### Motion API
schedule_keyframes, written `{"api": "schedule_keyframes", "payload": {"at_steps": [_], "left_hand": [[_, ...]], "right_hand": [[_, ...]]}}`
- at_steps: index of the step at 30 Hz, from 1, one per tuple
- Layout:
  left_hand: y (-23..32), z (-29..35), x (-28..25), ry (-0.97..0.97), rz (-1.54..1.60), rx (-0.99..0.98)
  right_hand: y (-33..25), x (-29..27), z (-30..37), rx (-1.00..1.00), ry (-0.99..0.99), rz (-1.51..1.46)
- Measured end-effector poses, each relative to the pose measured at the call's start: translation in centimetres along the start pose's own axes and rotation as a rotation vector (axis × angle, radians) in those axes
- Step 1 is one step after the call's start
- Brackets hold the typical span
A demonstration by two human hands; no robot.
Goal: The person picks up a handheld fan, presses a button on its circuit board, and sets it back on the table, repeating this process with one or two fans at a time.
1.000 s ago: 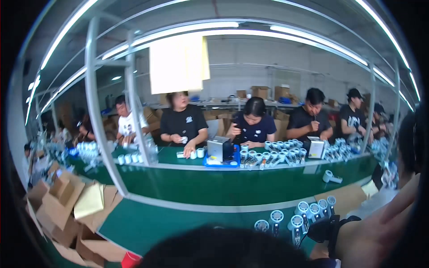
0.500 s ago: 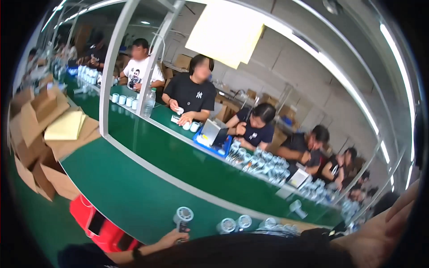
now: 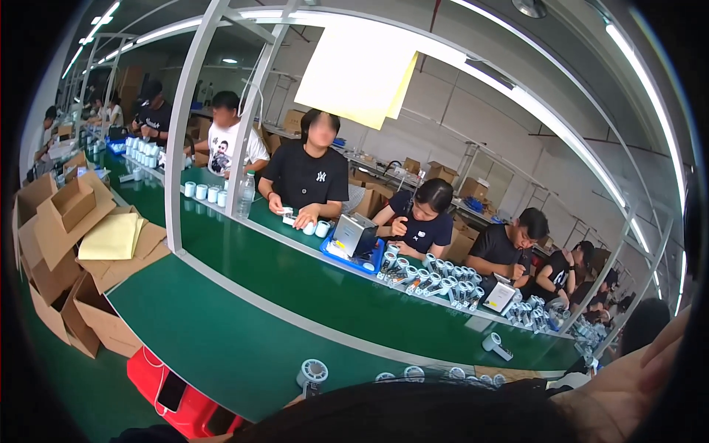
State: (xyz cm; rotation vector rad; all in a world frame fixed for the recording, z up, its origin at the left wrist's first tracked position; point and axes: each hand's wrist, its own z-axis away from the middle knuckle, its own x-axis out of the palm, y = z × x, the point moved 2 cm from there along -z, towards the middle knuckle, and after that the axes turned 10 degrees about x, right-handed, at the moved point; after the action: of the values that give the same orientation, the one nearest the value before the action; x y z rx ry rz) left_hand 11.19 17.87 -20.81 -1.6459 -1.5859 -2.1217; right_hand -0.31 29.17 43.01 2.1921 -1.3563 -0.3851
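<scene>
At the near edge of the green worktable, a light-blue handheld fan (image 3: 314,374) stands tilted with its round grille up. My left hand (image 3: 294,402) is at its handle; only a sliver of skin shows, the rest being covered by a large dark shape (image 3: 413,413). The earlier picture shows those fingers wrapped round the handle. Very close at the lower right is bare skin that looks like my raised right hand (image 3: 650,369), cut off by the rim. Its fingers are too close and unclear to read. Beyond the dark shape peek several more fan heads (image 3: 413,374).
Across the green table (image 3: 221,317), several people work beside rows of fans (image 3: 436,280), a blue tray (image 3: 347,255) and a clear bottle (image 3: 246,193). Metal posts (image 3: 173,148) rise from the bench. Left are cardboard boxes (image 3: 66,221) and a red stool (image 3: 148,376) with a phone (image 3: 173,390).
The whole view has shifted and levelled slightly. The dark shape now covers most of my left hand and forearm, which showed before. The fan appears lower in the picture.
</scene>
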Motion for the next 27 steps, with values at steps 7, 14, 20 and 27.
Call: {"api": "schedule_keyframes", "payload": {"at_steps": [7, 14, 20, 27], "left_hand": [[3.8, 1.2, 0.2, 0.039, 0.047, 0.078], [10.1, -5.9, 1.7, -0.093, 0.058, 0.161], [14.6, -4.5, 1.5, -0.094, 0.042, 0.134], [13.2, -0.6, 1.3, 0.017, 0.185, -0.017]], "right_hand": [[-1.2, -1.6, 0.4, -0.028, 0.172, 0.024], [-1.5, -5.5, -0.1, -0.178, 0.366, 0.160], [-1.7, -8.5, 2.7, -0.169, 0.502, 0.280], [-0.3, -8.8, 6.5, -0.082, 0.453, 0.360]]}}
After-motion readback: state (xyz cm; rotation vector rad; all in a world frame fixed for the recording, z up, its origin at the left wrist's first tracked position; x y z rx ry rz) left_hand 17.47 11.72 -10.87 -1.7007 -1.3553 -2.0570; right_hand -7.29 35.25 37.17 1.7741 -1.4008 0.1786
